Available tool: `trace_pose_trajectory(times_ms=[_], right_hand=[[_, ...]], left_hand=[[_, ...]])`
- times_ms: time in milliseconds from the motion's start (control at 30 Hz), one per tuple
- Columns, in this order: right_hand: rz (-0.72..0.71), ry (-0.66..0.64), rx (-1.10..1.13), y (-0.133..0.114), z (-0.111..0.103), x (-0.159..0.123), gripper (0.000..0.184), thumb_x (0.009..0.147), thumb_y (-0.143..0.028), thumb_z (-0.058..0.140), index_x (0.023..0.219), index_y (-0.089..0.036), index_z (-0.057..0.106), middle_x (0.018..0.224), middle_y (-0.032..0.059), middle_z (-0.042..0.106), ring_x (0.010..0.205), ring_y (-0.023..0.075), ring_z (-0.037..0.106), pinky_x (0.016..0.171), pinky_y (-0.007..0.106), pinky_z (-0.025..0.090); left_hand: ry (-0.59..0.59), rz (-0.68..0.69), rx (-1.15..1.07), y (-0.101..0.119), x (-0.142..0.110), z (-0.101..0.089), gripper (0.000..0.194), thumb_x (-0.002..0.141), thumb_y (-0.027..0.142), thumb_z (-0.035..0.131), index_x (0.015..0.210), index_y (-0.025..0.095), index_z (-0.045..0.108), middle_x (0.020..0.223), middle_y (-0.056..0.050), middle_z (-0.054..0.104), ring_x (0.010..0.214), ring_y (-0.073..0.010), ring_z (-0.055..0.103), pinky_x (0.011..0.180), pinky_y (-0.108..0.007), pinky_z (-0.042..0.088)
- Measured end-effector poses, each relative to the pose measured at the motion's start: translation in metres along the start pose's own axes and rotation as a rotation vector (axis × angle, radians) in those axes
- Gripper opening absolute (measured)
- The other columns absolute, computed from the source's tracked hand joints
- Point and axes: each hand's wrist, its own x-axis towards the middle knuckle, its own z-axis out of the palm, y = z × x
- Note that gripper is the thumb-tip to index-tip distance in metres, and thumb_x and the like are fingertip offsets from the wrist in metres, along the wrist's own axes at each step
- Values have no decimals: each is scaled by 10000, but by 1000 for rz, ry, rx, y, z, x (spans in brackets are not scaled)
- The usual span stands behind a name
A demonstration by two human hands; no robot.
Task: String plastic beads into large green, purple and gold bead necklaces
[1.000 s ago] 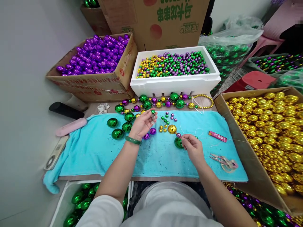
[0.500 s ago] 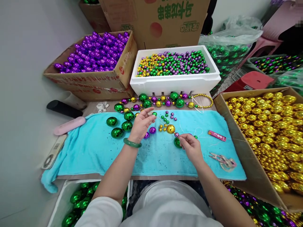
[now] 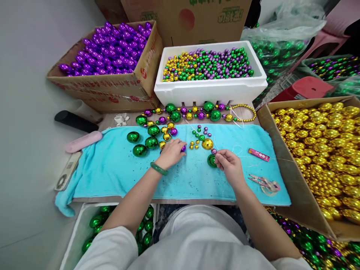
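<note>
My left hand (image 3: 172,153), a green bangle at its wrist, is low over the towel with its fingers curled around a shiny purple bead (image 3: 183,149). My right hand (image 3: 229,165) pinches a thin white string beside a small purple bead (image 3: 213,151). Threaded in line with that bead are a large gold bead (image 3: 207,144) and a green bead (image 3: 201,138). A large green bead (image 3: 211,161) lies partly behind my right fingertips. Small gold beads (image 3: 194,145) and small purple beads (image 3: 206,131) sit in loose groups between my hands.
A blue towel (image 3: 180,183) covers the table. Large green beads (image 3: 140,150) lie left; a finished-looking bead strand (image 3: 194,109) stretches behind. Scissors (image 3: 264,183) and a pink packet (image 3: 258,154) lie right. Bead-filled boxes stand around: purple (image 3: 92,80), white foam (image 3: 210,88), gold (image 3: 298,202).
My left hand has come down from the raised string end to the purple bead on the towel. The green bead has slid along the string toward the gold one. My right hand keeps its pinch.
</note>
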Motion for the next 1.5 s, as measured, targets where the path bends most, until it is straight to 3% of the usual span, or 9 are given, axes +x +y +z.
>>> trace_pose_trajectory(times_ms=[100, 200, 300, 433, 700, 967, 1133, 1233, 1500], right_hand=[[-23, -7, -28, 1, 1, 0, 320, 666, -460, 721, 736, -174, 597, 560, -5, 579, 479, 88, 469, 451, 215, 369], [-47, -30, -60, 1, 0, -1, 330, 673, -478, 721, 733, -174, 605, 546, -3, 569, 473, 91, 454, 435, 218, 359], [-67, -52, -91, 1, -1, -3, 328, 686, -482, 713, 708, -169, 615, 529, -2, 553, 464, 89, 437, 424, 220, 340], [-78, -68, -115, 2, 0, -4, 305, 685, -458, 707, 687, -165, 622, 514, 0, 549, 462, 91, 431, 432, 225, 334], [-93, -78, -144, 7, -1, -3, 282, 694, -440, 687, 680, -165, 627, 500, -2, 544, 454, 93, 428, 437, 228, 334], [-72, -80, -159, 8, 0, -3, 304, 669, -458, 698, 680, -162, 634, 486, 2, 543, 444, 99, 427, 428, 230, 329], [-79, -82, -174, 7, -1, -4, 317, 667, -472, 699, 675, -161, 638, 484, 2, 538, 442, 97, 420, 427, 230, 321], [-96, -93, -182, 7, 0, -4, 326, 679, -483, 695, 675, -162, 636, 493, 3, 537, 454, 101, 429, 434, 234, 336], [-90, -64, -176, 10, 5, -4, 336, 687, -493, 684, 682, -163, 623, 509, 5, 540, 462, 101, 433, 442, 235, 352]], left_hand=[[169, -39, -262, -2, 3, 9, 324, 776, 158, 657, 1099, 185, 666, 1084, -111, 645, 1070, -275, 573, 994, -443, 430], [358, -112, -939, -6, 4, 2, 313, 765, 247, 704, 1069, 207, 637, 1079, -79, 658, 976, -215, 615, 868, -346, 492], [278, -154, -1594, -7, 1, -11, 325, 801, 336, 687, 1092, 210, 617, 1018, -67, 678, 825, -163, 649, 697, -266, 506], [246, -190, -1955, -5, -1, -20, 279, 859, 297, 630, 1117, 192, 633, 1002, -79, 696, 778, -134, 659, 687, -241, 527], [279, -239, -2122, -6, -3, -24, 294, 949, 272, 498, 1202, 186, 619, 960, -91, 698, 752, -116, 658, 659, -204, 537], [252, -122, -2006, -7, -10, -29, 263, 898, 324, 599, 1119, 190, 648, 991, -85, 704, 735, -112, 658, 658, -213, 540], [235, -75, -1873, -4, -15, -30, 418, 804, 324, 725, 1186, 191, 619, 1022, -80, 706, 754, -125, 674, 642, -215, 529], [191, -82, -1807, 2, -17, -28, 438, 744, 309, 785, 1128, 169, 628, 1019, -95, 716, 744, -134, 676, 631, -223, 520], [231, -50, -1874, 14, -19, -26, 399, 712, 349, 813, 1048, 188, 672, 1057, -90, 724, 753, -133, 685, 643, -213, 526]])
